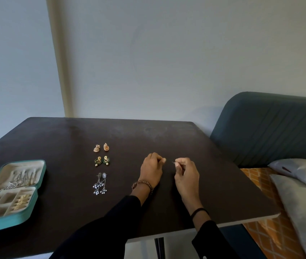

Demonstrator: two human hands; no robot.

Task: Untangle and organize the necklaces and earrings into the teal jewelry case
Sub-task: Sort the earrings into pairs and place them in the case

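The right hand [185, 172] pinches a small silvery piece [174, 162] between thumb and forefinger, too thin to identify. The left hand [151, 170] sits just beside it with its fingers curled and tips pressed together; I cannot tell whether it grips anything. Both hands are well to the right of the teal jewelry case [40, 176], which lies open on the dark table [213, 184]. Silvery chains [23, 179] lie in its lid and gold pieces [22, 201] in one compartment. Between case and hands lie three earring pairs: gold domes [101, 147] farthest back, green-and-gold studs [102, 161], then silver pearl drops [99, 184].
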